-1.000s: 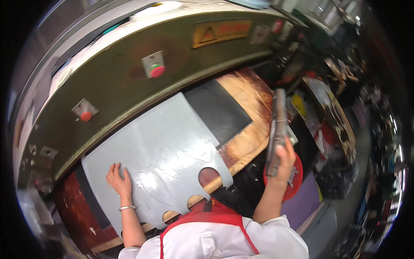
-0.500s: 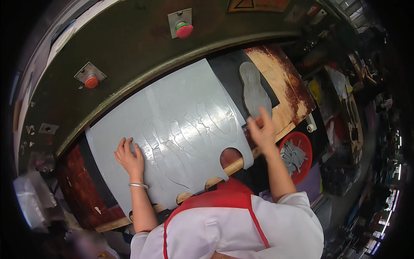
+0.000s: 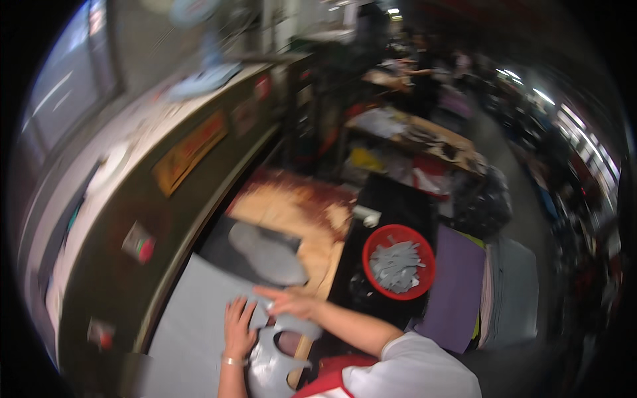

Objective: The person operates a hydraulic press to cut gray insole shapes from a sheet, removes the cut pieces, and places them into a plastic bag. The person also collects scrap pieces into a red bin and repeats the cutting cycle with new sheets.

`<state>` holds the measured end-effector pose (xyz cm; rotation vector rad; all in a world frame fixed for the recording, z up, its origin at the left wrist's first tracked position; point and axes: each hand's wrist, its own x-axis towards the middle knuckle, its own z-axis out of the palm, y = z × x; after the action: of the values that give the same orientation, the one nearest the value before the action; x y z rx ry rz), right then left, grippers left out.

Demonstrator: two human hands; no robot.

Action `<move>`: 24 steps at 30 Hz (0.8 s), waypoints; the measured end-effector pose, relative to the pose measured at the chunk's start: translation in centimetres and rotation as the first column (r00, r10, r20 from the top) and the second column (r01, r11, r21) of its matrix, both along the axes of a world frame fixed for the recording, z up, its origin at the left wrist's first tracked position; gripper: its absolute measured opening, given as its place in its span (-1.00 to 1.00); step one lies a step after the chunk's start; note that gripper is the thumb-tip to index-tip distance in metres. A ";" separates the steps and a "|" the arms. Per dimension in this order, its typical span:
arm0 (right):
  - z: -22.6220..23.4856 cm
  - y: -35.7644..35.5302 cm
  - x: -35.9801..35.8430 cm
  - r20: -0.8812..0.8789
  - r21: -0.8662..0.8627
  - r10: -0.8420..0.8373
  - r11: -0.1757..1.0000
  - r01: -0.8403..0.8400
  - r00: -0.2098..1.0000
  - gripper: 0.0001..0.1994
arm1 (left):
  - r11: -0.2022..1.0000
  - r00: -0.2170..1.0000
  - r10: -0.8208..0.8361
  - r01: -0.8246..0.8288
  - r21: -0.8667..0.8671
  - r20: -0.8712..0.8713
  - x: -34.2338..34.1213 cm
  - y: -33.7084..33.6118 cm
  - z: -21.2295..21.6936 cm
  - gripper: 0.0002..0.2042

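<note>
Sheet (image 3: 192, 312) under spread left hand (image 3: 239, 328)

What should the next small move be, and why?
Probably ease the grey sheet up with the right hand: it is at the sheet's holed edge, though its grip is blurred, and the left hand lies nearby on the sheet, where it could steady it.
</note>
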<state>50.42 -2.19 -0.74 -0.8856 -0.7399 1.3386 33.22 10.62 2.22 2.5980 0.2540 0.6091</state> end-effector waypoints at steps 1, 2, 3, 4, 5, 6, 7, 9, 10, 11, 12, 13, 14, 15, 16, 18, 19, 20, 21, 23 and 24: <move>0.0 -0.1 0.0 0.031 -0.078 0.070 0.995 -0.068 0.997 -0.29 | 0.998 0.999 -0.037 0.038 -0.046 0.033 0.0 0.4 -0.7 -0.46; 0.1 -0.6 -0.4 0.101 -0.086 0.018 0.996 -0.009 0.995 -0.34 | 0.993 0.999 -0.022 0.027 -0.116 0.043 -0.1 0.9 -1.2 -0.51; 0.5 -0.8 -0.5 0.381 -0.163 -0.047 0.979 0.118 0.923 -0.39 | 0.936 0.991 0.078 -0.035 -0.351 0.109 -0.2 1.4 -1.7 -0.59; 0.9 -1.5 -1.1 0.596 -0.123 -0.164 0.949 0.291 0.786 -0.44 | 0.814 0.971 0.209 -0.109 -0.571 0.113 -0.5 2.2 -1.6 -0.65; 1.5 -2.1 -1.8 0.764 -0.137 -0.175 0.896 0.422 0.621 -0.48 | 0.573 0.877 0.474 -0.377 -0.728 -0.081 -1.0 3.5 -1.0 -0.69; 2.2 -3.4 -2.2 0.898 0.082 -0.271 0.876 0.475 0.346 -0.57 | 0.503 0.779 0.626 -0.436 -0.747 -0.033 -2.1 5.3 0.4 -0.68; 2.8 -4.2 -3.1 0.886 0.116 -0.307 0.871 0.477 0.346 -0.60 | 0.487 0.683 0.723 -0.400 -0.777 0.102 -3.2 7.1 2.3 -0.64; 3.6 -5.9 -5.0 0.877 0.117 -0.317 0.870 0.479 0.362 -0.64 | 0.343 0.433 0.887 -0.384 -0.857 0.161 -6.4 10.3 6.9 -0.54; 3.6 -6.5 -5.4 0.851 0.046 -0.237 0.922 0.384 0.469 -0.67 | 0.267 0.293 0.934 -0.196 -0.944 0.203 -7.9 11.3 9.0 -0.53; 3.5 -6.9 -6.1 0.808 -0.017 -0.182 0.944 0.330 0.561 -0.69 | 0.346 0.281 0.920 -0.249 -0.905 0.274 -9.5 12.0 10.8 -0.55; 3.0 -6.9 -6.5 0.818 -0.058 -0.081 0.973 0.222 0.570 -0.73 | 0.424 0.250 0.890 -0.146 -0.894 0.381 -11.1 12.8 12.4 -0.56; 2.6 -7.0 -6.9 0.745 -0.094 -0.012 0.988 0.123 0.667 -0.77 | 0.473 0.287 0.875 -0.338 -0.814 0.389 -13.0 12.8 13.7 -0.58; 2.0 -6.7 -7.4 0.738 -0.149 0.046 0.984 0.096 0.674 -0.79 | 0.464 0.229 0.885 -0.475 -0.748 0.405 -14.0 13.3 14.4 -0.64; 1.5 -6.3 -7.6 0.579 -0.227 0.142 0.974 -0.009 0.803 -0.82 | 0.505 0.259 0.857 -0.595 -0.625 0.446 -14.7 12.7 14.3 -0.70; 1.2 -5.6 -7.7 0.580 -0.151 0.107 0.988 -0.023 0.807 -0.85 | 0.525 0.298 0.844 -0.630 -0.573 0.445 -15.1 11.9 13.9 -0.74; 0.9 -4.5 -7.9 0.300 -0.391 0.295 0.906 -0.165 0.907 -0.88 | 0.739 0.637 0.660 -0.646 -0.189 0.399 -15.4 8.2 11.5 -0.78; 1.0 -3.7 -7.6 0.112 -0.438 0.306 0.870 -0.229 0.946 -0.87 | 0.801 0.828 0.466 -0.544 0.250 0.310 -14.3 6.9 9.7 -0.53; 1.2 -3.4 -7.4 -0.023 -0.436 0.314 0.851 -0.292 0.949 -0.87 | 0.891 0.915 0.386 -0.403 0.209 0.118 -13.5 4.3 7.7 -0.33; 1.4 -2.9 -7.0 -0.183 -0.367 0.318 0.856 -0.365 0.930 -0.85 | 0.943 0.982 0.188 -0.188 0.276 0.030 -12.6 2.5 6.0 -0.29; 1.9 -2.7 -6.1 -0.304 -0.334 0.270 0.868 -0.368 0.914 -0.80 | 0.985 0.990 0.012 0.012 0.173 -0.140 -10.1 -1.4 3.5 -0.34; 1.9 -2.6 -6.2 -0.337 -0.300 0.265 0.880 -0.370 0.904 -0.80 | 0.993 0.992 0.034 -0.020 0.115 -0.124 -10.2 -1.9 2.8 -0.36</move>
<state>44.20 -4.74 1.18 -0.8464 -0.4293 1.8985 23.01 8.76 4.99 2.7517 0.3036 0.4824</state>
